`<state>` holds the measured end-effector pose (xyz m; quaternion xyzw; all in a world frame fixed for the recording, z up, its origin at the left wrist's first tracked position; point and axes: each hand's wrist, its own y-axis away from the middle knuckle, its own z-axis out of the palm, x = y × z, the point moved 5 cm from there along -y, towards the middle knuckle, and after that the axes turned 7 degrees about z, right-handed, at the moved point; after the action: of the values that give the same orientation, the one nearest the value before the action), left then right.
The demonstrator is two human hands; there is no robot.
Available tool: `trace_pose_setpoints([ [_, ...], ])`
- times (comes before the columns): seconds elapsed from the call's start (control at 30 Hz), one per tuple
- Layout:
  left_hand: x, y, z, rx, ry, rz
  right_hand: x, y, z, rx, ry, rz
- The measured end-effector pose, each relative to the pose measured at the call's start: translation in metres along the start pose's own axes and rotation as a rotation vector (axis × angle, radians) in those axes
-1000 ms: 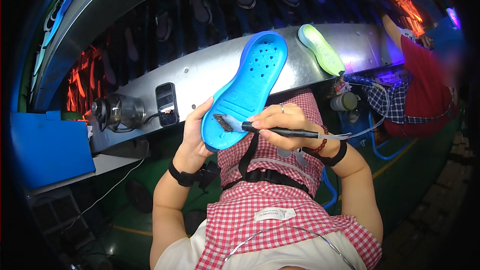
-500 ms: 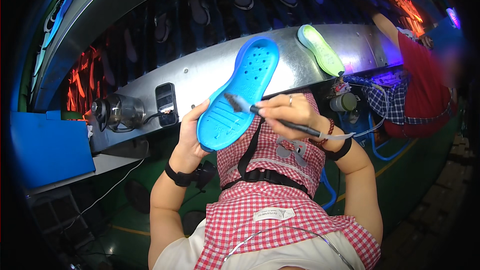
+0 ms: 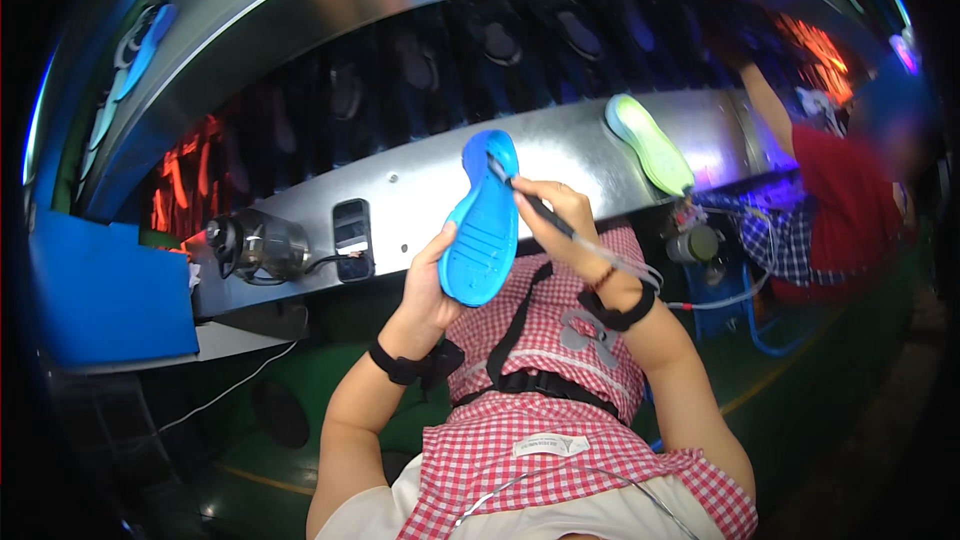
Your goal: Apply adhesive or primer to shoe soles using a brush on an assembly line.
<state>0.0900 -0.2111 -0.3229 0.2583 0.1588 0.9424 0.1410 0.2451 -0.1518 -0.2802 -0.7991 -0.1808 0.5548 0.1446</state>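
Observation:
A blue shoe sole (image 3: 478,250) is held up over the near edge of the metal bench, its hollow inner face toward me. My left hand (image 3: 433,275) grips the heel end from the left side, the thumb along the rim. In my right hand (image 3: 562,225) is a dark-handled brush (image 3: 545,212) with a thin clear tube trailing from its back end. The brush's head is inside the toe part of the sole, partly hidden by the sole's wall and my fingers. A pale yellow-green shoe sole (image 3: 650,148) lies on the bench to the right.
Behind the metal bench (image 3: 390,202) runs a dark conveyor (image 3: 380,80) carrying several soles. On the left stand a glass jug (image 3: 262,245), a phone (image 3: 352,235) and a blue box (image 3: 115,285). To the right a co-worker in a red top (image 3: 845,190) reaches toward the conveyor.
The brush has gone from the middle of the blue sole up into its toe part. The sole has turned more upright and tilted sideways. The whole view has shifted slightly.

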Motion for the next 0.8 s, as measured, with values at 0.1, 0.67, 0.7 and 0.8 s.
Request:
trace_pose_setpoints([
  [0.1, 0.016, 0.001, 0.003, 0.015, -0.125, 0.079, -0.012, 0.014, 0.001, -0.182, -0.157, 0.142],
  [0.67, 0.395, 0.011, 0.148, 0.071, 0.146, 0.940, 0.016, 0.007, -0.046, -0.221, -1.263, 0.541],
  [0.7, 0.388, 0.009, 0.167, 0.195, -0.015, 0.959, 0.019, 0.010, -0.049, -0.210, -1.268, 0.537],
  [0.8, 0.373, -0.025, 0.222, 0.113, -1.098, 0.940, 0.032, 0.010, -0.066, -0.078, -1.218, 0.600],
])
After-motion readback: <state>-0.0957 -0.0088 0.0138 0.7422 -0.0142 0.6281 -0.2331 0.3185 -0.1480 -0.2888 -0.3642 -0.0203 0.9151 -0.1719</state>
